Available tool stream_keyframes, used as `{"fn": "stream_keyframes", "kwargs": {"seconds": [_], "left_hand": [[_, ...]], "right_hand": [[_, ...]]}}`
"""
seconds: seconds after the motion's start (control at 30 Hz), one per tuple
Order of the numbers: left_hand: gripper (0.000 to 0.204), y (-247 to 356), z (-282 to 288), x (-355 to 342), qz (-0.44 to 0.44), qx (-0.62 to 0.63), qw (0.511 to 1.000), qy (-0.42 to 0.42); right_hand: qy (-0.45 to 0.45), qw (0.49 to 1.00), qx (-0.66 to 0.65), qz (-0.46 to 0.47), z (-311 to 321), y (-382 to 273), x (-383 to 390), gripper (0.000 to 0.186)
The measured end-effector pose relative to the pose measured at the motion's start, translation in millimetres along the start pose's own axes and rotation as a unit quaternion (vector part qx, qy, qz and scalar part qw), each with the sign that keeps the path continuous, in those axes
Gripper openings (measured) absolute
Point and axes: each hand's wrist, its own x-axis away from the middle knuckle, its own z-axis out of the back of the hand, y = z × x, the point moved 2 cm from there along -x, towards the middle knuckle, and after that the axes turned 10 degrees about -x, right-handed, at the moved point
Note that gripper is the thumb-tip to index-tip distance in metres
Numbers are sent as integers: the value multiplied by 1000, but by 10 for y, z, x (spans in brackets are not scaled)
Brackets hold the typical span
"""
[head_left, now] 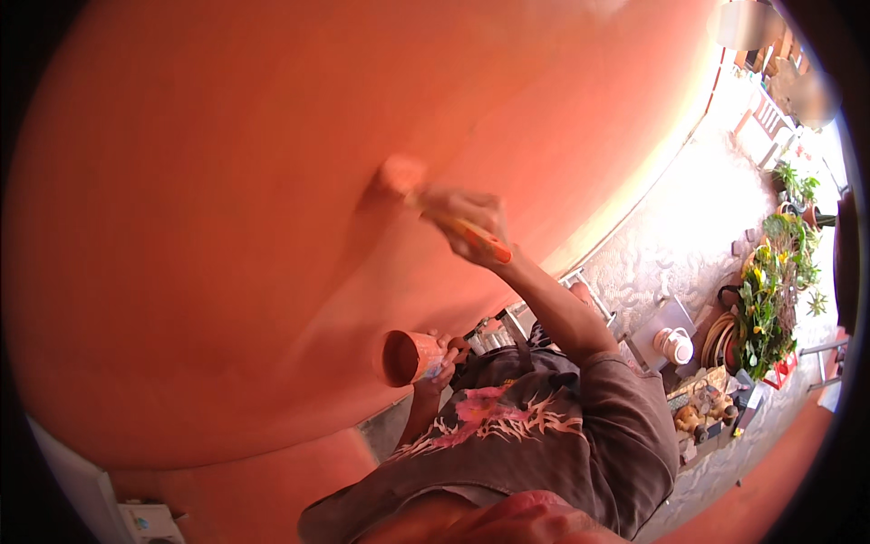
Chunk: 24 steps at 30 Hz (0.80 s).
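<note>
A paintbrush [480, 239] with a yellow and orange handle is gripped in my right hand [464, 218], which is a little blurred. Its bristle end meets the large orange-red wall [227, 181], where a lighter, blurred patch shows at the tip. Lower down, close to my body, my left hand [444, 361] wraps round a paint pot [424, 352]. The pot is orange with smears on its side, and its round mouth shows reddish-brown paint inside. Fingers of the left hand curl over the pot's far side, partly hidden.
Behind me to the right, a ladder [580, 281] shows past my arm. Farther off lie a pink-and-white container [673, 345] on a grey board, a coiled hose [719, 341], potted plants [770, 290] and clutter [707, 408] on the patterned paving. A white box [149, 523] is at lower left.
</note>
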Motion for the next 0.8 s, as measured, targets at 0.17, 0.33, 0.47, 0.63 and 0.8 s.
{"fn": "stream_keyframes", "kwargs": {"seconds": [0.17,0.33,0.47,0.63,0.8], "left_hand": [[43,36,152,-40,2,-15,1000,-5],[43,-115,147,80,-41,38,998,-13],[44,-126,-12,107,-48,36,998,-9],[45,-130,67,175,-40,23,999,-9],[46,-153,99,160,-23,14,1000,-6]], "right_hand": [[74,996,3,-57,556,860,-53,27],[396,908,113,-78,1333,700,-767,21],[205,875,434,-54,756,859,-397,20],[71,997,-1,43,-487,-189,-27,16],[-2,920,388,-53,13,800,560,50]]}}
